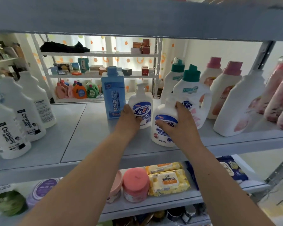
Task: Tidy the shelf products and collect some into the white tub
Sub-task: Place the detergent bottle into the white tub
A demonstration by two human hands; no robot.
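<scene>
Two white pump bottles with blue labels stand on the grey middle shelf point(82, 132). My left hand point(129, 121) grips the rear pump bottle point(141, 103) low on its left side. My right hand point(178, 126) wraps around the front pump bottle point(162, 128), which leans slightly to the right near the shelf's front edge. A tall light-blue carton point(113, 93) stands just left of the rear bottle. No white tub is in view.
White "Oil enemy" bottles point(11, 128) line the left of the shelf. Green-capped point(191, 95) and pink-capped detergent bottles point(225, 88) crowd the right. The shelf below holds a pink-lidded jar point(136, 185) and yellow wipe packs point(168, 181). Another stocked rack stands behind.
</scene>
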